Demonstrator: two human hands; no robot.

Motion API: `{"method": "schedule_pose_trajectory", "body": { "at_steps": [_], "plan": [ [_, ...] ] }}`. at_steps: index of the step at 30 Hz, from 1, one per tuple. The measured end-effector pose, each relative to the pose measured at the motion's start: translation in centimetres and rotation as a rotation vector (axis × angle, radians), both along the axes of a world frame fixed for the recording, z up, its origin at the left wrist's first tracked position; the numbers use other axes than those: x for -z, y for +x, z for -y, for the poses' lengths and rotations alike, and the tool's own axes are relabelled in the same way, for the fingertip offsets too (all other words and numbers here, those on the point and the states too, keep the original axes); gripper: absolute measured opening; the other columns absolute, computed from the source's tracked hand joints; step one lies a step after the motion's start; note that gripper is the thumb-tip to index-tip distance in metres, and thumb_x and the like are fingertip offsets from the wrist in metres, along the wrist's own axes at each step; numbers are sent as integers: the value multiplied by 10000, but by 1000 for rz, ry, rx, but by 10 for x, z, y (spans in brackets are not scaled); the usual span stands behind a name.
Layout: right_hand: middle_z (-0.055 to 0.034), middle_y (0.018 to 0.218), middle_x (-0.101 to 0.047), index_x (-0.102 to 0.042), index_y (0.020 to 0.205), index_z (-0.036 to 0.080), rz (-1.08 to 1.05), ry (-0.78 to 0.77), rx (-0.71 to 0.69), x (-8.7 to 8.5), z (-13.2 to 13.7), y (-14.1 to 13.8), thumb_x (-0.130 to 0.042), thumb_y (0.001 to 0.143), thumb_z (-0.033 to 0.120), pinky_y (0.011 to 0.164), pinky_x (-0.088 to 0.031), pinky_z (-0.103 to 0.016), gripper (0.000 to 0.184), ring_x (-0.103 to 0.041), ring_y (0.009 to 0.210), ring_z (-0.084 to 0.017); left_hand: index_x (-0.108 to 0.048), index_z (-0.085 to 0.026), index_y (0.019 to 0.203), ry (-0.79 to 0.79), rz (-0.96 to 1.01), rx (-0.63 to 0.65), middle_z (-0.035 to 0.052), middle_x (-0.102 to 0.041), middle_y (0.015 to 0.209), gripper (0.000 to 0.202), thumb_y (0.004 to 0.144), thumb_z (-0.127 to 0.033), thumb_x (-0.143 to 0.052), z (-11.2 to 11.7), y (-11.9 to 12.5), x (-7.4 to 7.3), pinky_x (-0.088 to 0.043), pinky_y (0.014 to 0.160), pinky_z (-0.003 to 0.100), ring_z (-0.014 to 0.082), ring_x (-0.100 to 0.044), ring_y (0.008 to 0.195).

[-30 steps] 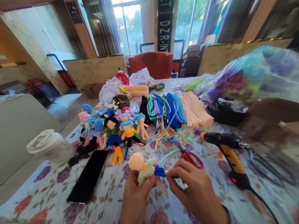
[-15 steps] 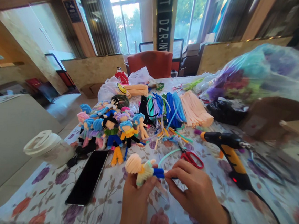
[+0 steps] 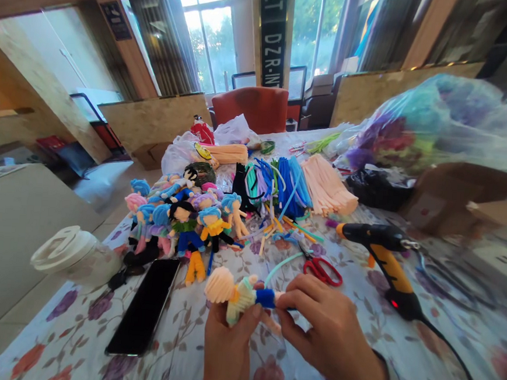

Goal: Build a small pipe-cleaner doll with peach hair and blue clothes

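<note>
A small pipe-cleaner doll (image 3: 241, 297) lies sideways between my hands, its pale head to the left and its blue-wrapped leg to the right. My left hand (image 3: 228, 346) grips its yellow-green body from below, thumb in front. At the leg's end, my right hand (image 3: 320, 318) pinches the tip beside the blue pipe cleaner (image 3: 265, 298). The doll's other leg, pale and unwrapped, points down to the right. Just beyond my right hand rest red-handled scissors (image 3: 322, 270), with a mint pipe cleaner (image 3: 283, 264) beside them.
Several finished dolls (image 3: 187, 220) are heaped at the left, behind a black phone (image 3: 143, 307) and a white lidded jar (image 3: 75, 255). Coloured pipe-cleaner bundles (image 3: 289, 184) lie farther back. A corded glue gun (image 3: 383, 264) and a cardboard box (image 3: 446, 193) occupy the right side.
The blue wrapping and the right hand's pinch have shifted slightly. The pale lower leg shows more clearly now. The whole view has moved a little.
</note>
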State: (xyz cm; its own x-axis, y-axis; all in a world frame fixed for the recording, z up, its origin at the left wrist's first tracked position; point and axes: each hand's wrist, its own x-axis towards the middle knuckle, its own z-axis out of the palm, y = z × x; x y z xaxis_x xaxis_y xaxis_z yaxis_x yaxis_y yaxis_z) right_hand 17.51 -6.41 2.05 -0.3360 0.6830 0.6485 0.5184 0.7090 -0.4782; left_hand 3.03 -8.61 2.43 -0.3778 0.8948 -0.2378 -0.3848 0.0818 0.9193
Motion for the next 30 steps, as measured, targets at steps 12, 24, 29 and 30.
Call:
{"method": "schedule_pose_trajectory", "body": {
  "at_steps": [12, 24, 29, 30],
  "plan": [
    [-5, 755, -576, -589, 802, 187, 46, 28, -35, -4, -4, 6, -540, 859, 93, 610, -391, -251, 121, -525, 699, -129, -674, -229, 986, 85, 57, 41, 50, -745, 943, 274, 730, -318, -719, -9, -15, 26, -543, 551, 266, 208, -696, 729],
    [-19, 790, -581, -588, 775, 185, 284, -2, -107, -12, -54, 25, -520, 805, 61, 681, -391, -277, 145, -530, 769, -162, -739, -165, 817, -24, -497, 267, 92, -741, 791, 256, 586, -248, -816, -78, -64, 14, -503, 681, 327, 280, -676, 789],
    [-15, 807, -584, -590, 778, 187, 305, -6, -154, -10, -67, 24, -543, 814, 72, 712, -381, -286, 129, -522, 793, -167, -752, -247, 869, 236, -1000, 3, 98, -670, 972, 181, 688, -259, -747, -60, -54, 10, -360, 961, 419, 342, -525, 1084],
    [-15, 813, -583, -591, 780, 187, 305, -8, -162, -9, -68, 23, -546, 814, 70, 716, -379, -285, 129, -522, 798, -166, -754, -254, 858, 314, -1096, 11, 96, -661, 977, 135, 730, -247, -711, -55, -48, 10, -346, 969, 428, 328, -531, 1054]
  ]
}}
